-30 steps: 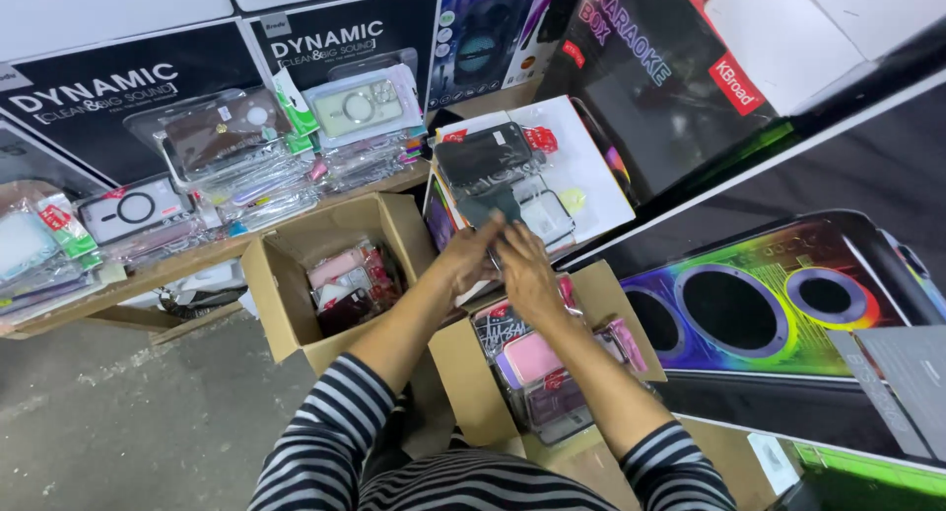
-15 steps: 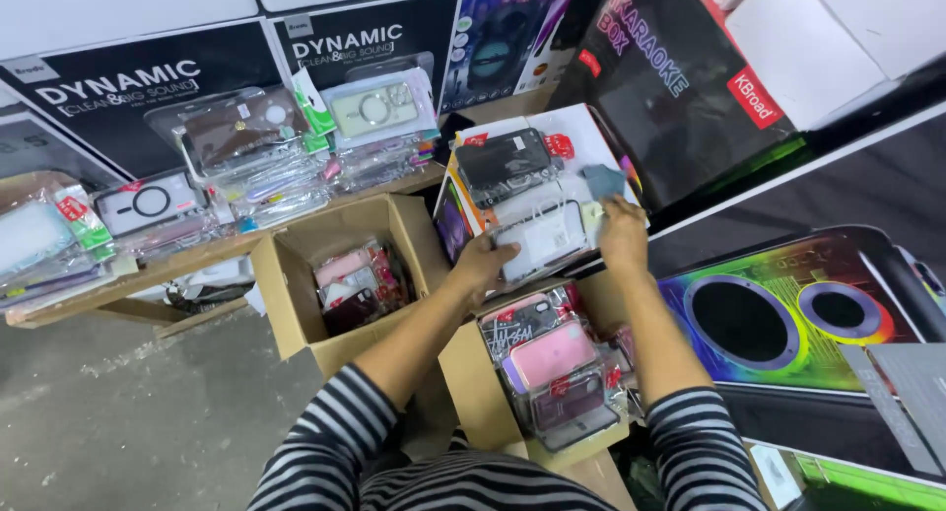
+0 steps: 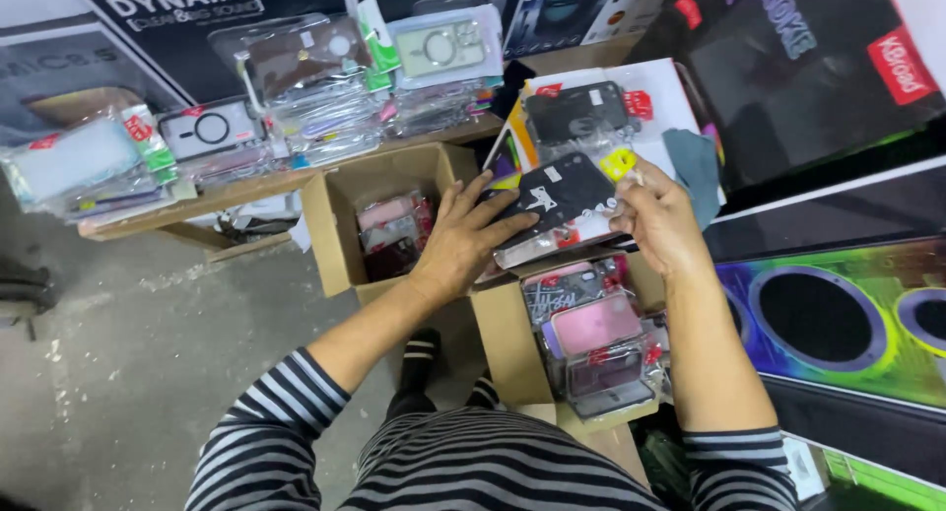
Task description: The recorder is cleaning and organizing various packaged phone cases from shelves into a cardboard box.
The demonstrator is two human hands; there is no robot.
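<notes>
My left hand (image 3: 461, 237) and my right hand (image 3: 658, 215) hold between them a black phone case in a clear wrapper (image 3: 560, 198), tilted over the boxes. The left hand's fingers spread along its left edge and the right hand pinches its right end, near a yellow tag. Beneath it lies a stack of more wrapped cases (image 3: 581, 112) on a white box. A grey cloth (image 3: 696, 166) lies just right of my right hand. Below my hands an open cardboard box (image 3: 505, 343) holds several wrapped cases, pink and dark ones on top.
A second open cardboard box (image 3: 335, 225) with wrapped cases stands to the left. Piles of wrapped cases (image 3: 296, 97) cover a low wooden shelf (image 3: 227, 191). Large speaker cartons stand behind and a carton with colourful rings (image 3: 838, 314) at right. Concrete floor (image 3: 128, 373) at left.
My right hand has come back from the grey cloth to the black case. Both hands now hold that case lifted off the stack. The view has tilted downward.
</notes>
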